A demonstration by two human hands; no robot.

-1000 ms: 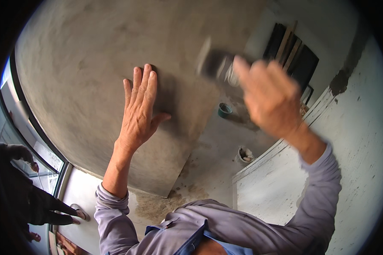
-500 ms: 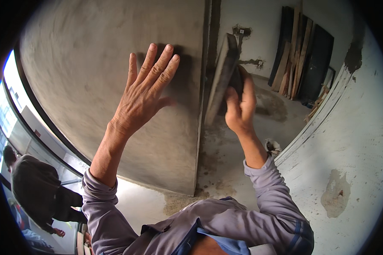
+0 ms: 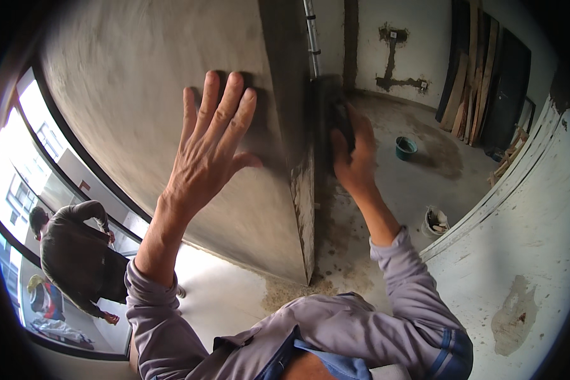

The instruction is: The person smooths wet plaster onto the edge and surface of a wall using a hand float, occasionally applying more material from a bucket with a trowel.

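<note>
My left hand (image 3: 208,142) lies with fingers spread on the grey plastered face of a wall (image 3: 133,82), near its upright corner. On the other side of that corner, my right hand (image 3: 356,152) grips a dark plastering float (image 3: 329,111). The float is blurred and upright, at the narrow end face of the wall (image 3: 285,82). Whether its working face touches the plaster I cannot tell. My right fingers curl behind the handle, with the thumb on the near side. Rough plaster shows low on the corner edge.
A green bucket (image 3: 406,148) and a white bucket (image 3: 434,221) holding something stand on the stained floor to the right. Planks (image 3: 472,82) and dark panels lean at the far wall. A white wall (image 3: 506,253) rises at right. Left, a person (image 3: 76,253) stands by large windows.
My view has shifted, bringing the wall's narrow end face and the green bucket into sight. The float has turned, its broad pale edge no longer showing. My left hand stays flat on the wall.
</note>
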